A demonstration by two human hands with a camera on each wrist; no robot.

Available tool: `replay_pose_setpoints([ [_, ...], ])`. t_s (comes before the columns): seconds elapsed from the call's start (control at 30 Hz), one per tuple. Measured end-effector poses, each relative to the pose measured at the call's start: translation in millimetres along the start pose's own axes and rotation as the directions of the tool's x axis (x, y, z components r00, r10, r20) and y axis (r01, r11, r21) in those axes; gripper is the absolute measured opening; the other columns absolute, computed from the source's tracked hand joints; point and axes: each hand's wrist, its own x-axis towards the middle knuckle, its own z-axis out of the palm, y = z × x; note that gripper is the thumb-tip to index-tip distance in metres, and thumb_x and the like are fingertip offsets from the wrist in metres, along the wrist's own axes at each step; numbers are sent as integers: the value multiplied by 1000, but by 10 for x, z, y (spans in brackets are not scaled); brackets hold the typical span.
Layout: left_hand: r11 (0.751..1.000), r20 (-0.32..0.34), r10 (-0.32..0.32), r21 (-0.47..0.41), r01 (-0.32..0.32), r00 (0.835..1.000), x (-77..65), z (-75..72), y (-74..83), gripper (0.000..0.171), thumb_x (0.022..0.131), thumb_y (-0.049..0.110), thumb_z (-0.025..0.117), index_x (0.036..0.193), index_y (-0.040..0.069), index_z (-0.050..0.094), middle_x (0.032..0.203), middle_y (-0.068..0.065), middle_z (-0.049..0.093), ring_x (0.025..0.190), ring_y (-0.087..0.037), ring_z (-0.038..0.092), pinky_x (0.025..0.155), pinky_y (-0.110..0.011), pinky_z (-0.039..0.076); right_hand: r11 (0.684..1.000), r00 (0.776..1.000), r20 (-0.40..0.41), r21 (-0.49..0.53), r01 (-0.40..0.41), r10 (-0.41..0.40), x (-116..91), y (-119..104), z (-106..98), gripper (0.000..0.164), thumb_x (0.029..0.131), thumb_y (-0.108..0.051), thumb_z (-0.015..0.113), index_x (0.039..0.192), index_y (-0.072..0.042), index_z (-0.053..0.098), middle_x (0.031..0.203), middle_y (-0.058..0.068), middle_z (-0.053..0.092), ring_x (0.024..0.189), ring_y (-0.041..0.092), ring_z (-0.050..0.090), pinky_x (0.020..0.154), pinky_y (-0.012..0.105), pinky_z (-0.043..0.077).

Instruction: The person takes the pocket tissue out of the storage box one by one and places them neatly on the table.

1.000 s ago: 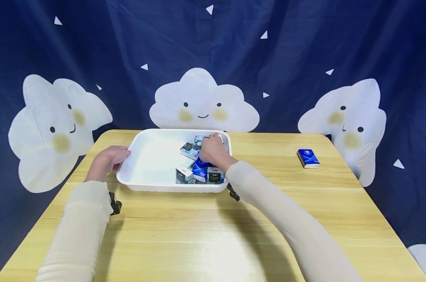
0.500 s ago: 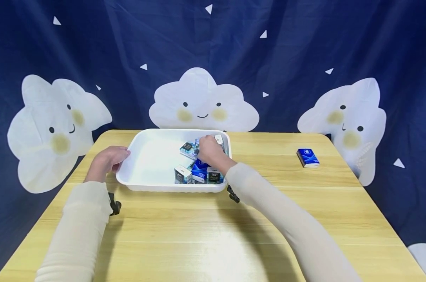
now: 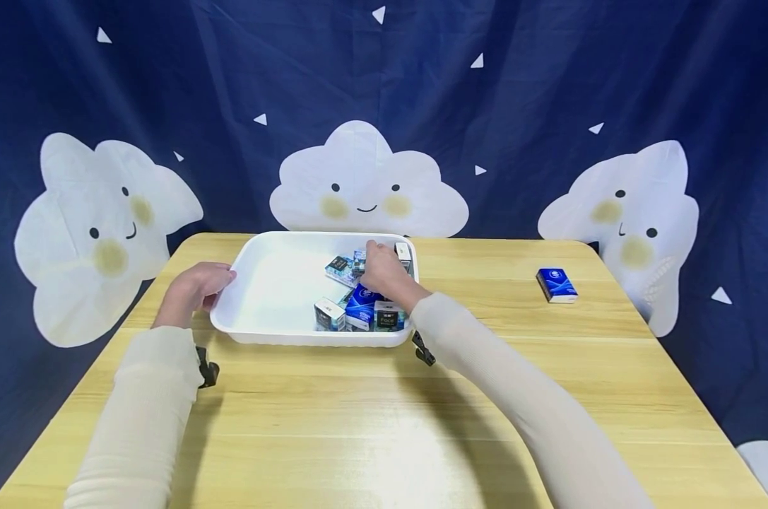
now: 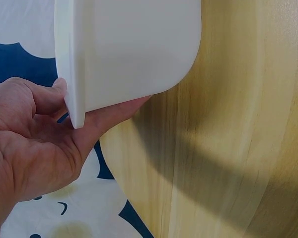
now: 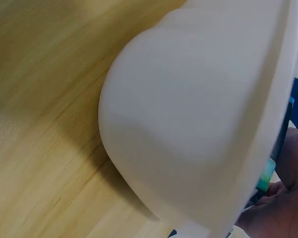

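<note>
My left hand (image 3: 199,286) grips the left end of a white plastic tub (image 3: 263,339). In the left wrist view its thumb lies on the rim and its fingers reach beneath the tub's outer wall. Inside the tub at the right, my right hand (image 3: 386,270) is down among several small packs, which look like pocket tissues. Its fingertips are hidden, so any hold is unclear. Near it lie a blue pack (image 3: 361,305), a dark-labelled pack (image 3: 330,314), a pack marked Face (image 3: 388,317) and a teal pack (image 3: 340,268). The tub wall (image 5: 188,114) hides most of that hand in the right wrist view.
Another blue pack (image 3: 557,285) lies on the wooden table (image 3: 294,424), to the right of the tub. Behind the table hangs a dark blue curtain (image 3: 422,92) with white clouds. The tub stands close to the table's far edge.
My right hand shifts slightly left, then a little back right, among the packs. A white-ended pack in the tub's far right corner now shows more. My left hand stays on the tub.
</note>
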Motion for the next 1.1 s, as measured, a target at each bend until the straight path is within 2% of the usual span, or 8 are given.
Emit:
replay_pose_setpoints([
  [0.17,1000,-6,0,4,0,1000,2,3,3,49,110,24,25,152,-1,33,127,-23,46,104,-32,52,78,-31,46,1000,1000,20,-7,-8,8,21,11,-35,46,92,-16,70,131,-4,48,111,13,63,102,23,62,93,36,55],
  [0.33,1000,-6,13,8,-13,1000,-7,-2,-1,47,110,23,24,148,-1,36,126,-22,46,104,-32,52,76,-30,48,999,1000,-6,-32,25,-25,31,29,-82,27,89,-11,69,113,-4,59,95,10,66,84,20,65,73,31,58],
  [0.43,1000,-3,14,7,-14,1000,-15,-6,1,46,110,23,24,148,-1,36,128,-23,45,105,-32,51,76,-30,48,999,999,-20,-29,39,-39,26,51,-85,24,88,-10,69,109,-3,60,91,9,66,78,20,65,67,30,57],
  [0.67,1000,-10,0,6,0,1000,-16,-9,11,47,111,22,25,151,-1,34,128,-23,45,106,-33,50,77,-31,46,998,998,-26,8,57,-57,23,89,-67,42,89,-10,72,127,-3,55,105,13,67,93,24,68,83,35,59],
  [0.8,1000,-6,-1,8,1,1000,-4,-9,-2,49,110,22,24,152,-1,32,131,-23,44,108,-34,50,78,-31,47,998,998,4,-25,57,-57,6,85,-73,44,90,-14,72,129,-3,58,111,12,67,100,24,65,92,37,56],
  [0.93,1000,-1,4,8,-4,1000,8,-12,-17,49,110,23,24,151,-1,33,131,-23,45,107,-33,51,78,-31,48,995,998,37,-81,50,-47,-17,60,-83,39,90,-15,70,126,-2,61,109,11,67,97,22,62,90,37,56],
  [1.1,1000,-5,18,10,-18,1000,-11,2,-12,47,110,23,24,149,0,36,125,-22,47,103,-31,53,75,-30,48,996,998,37,-69,47,-44,-18,55,-74,41,91,-12,67,130,-4,58,109,11,68,92,23,63,85,37,57],
])
